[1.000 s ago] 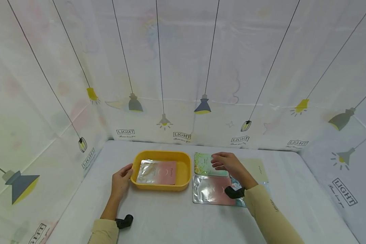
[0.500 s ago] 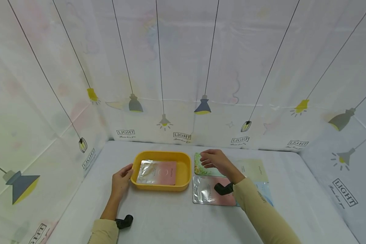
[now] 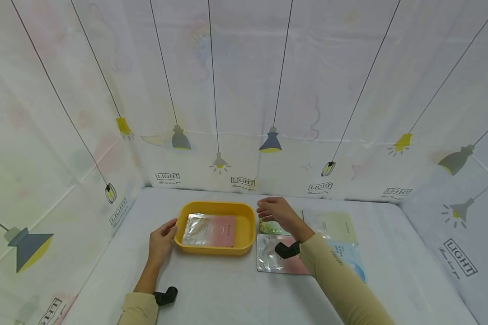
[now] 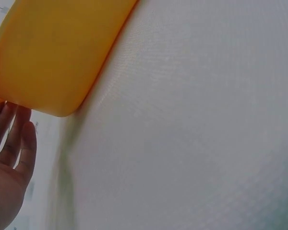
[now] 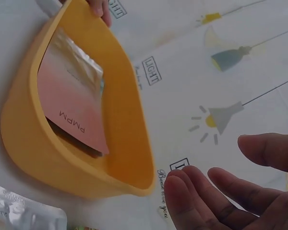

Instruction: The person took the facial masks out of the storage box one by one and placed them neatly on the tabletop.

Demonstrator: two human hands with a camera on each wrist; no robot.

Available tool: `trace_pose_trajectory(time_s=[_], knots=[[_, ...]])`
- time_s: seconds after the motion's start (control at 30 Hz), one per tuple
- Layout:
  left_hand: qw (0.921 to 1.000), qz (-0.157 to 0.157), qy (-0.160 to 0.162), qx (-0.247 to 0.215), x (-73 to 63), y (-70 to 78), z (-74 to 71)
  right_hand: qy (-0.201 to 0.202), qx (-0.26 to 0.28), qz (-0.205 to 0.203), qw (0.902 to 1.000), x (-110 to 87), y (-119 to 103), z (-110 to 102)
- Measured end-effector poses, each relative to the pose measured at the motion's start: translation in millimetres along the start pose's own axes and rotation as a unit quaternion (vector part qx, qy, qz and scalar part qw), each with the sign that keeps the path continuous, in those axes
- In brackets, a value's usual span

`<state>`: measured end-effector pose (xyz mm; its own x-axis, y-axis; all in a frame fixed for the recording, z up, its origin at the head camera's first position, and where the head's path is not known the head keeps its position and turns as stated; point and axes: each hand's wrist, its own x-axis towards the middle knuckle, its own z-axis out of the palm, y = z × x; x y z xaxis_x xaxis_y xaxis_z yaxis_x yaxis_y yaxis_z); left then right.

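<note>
Nearest, on the white desk (image 3: 211, 289): the right sleeve (image 3: 341, 282) has small dark lettering, can't be read w/ certainty. Next out, right side, two pkts lie loose: the near pink pkt (image 3: 283, 266), part hidden by forearm & wrist cam, and just right of it the blue pkt (image 3: 351, 253), its print too small to make out. A silver pkt end (image 5: 26, 211) in the right wrist view, prob. that near pink one, shows approx. "23m", cut off. Left of these sits the yellow tub (image 3: 215, 250); the inner pink pkt (image 3: 211, 231) lies flat-ish in it, marked "PMPM" as the right wrist view shows; maybe another under it, can't tell. L hand (image 3: 161, 241) has its grip loose, fingers resting against the tub's left end. Farther, right of tub: green pkt (image 3: 270, 228), flowery print, part covered by R hand (image 3: 282, 213); that grip's half open, thumb apart, nothing in it. Beige pkt (image 3: 334, 226) beside, lettering prob. also "PMPM". Progress, my read: early to part-way, min. 1 pkt in tub, 4 outside. Farthest, the backdrop (image 3: 244, 81) w/ printed lamps repeats "LIGHT" over a script line, approx. "Best love you".
</note>
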<state>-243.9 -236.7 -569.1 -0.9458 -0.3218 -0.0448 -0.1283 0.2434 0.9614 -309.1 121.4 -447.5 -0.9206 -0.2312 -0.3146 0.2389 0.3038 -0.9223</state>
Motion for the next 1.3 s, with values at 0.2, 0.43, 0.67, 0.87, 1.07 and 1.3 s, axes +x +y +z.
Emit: trace_pose_trajectory(time_s=[0.2, 0.43, 0.67, 0.87, 1.07, 1.3], knots=[[1.0, 0.001, -0.001, 0.003, 0.8, -0.3, -0.1, -0.002, 0.001, 0.005, 1.0, 7.3, -1, 15], [1.0, -0.001, -0.001, 0.001, 0.5, 1.0, 0.1, -0.006, 0.004, -0.009, 0.9999, 12.6, -3, 31], [1.0, 0.003, 0.008, -0.001, 0.0, 1.9, -0.5, -0.015, 0.013, -0.006, 0.9998, 16.6, -4, 49], [1.0, -0.001, 0.006, 0.006, 0.1, 1.6, -0.4, -0.039, 0.015, 0.006, 0.9991, 22.0, 1, 64], [1.0, -0.002, 0.002, 0.006, -0.1, 0.9, -0.6, -0.048, 0.003, 0.03, 0.9984, 26.3, 6, 76], [1.0, 0.0, 0.006, 0.003, -0.4, -0.3, -0.3, -0.031, -0.027, 0.042, 0.9983, 32.7, 15, 87]])
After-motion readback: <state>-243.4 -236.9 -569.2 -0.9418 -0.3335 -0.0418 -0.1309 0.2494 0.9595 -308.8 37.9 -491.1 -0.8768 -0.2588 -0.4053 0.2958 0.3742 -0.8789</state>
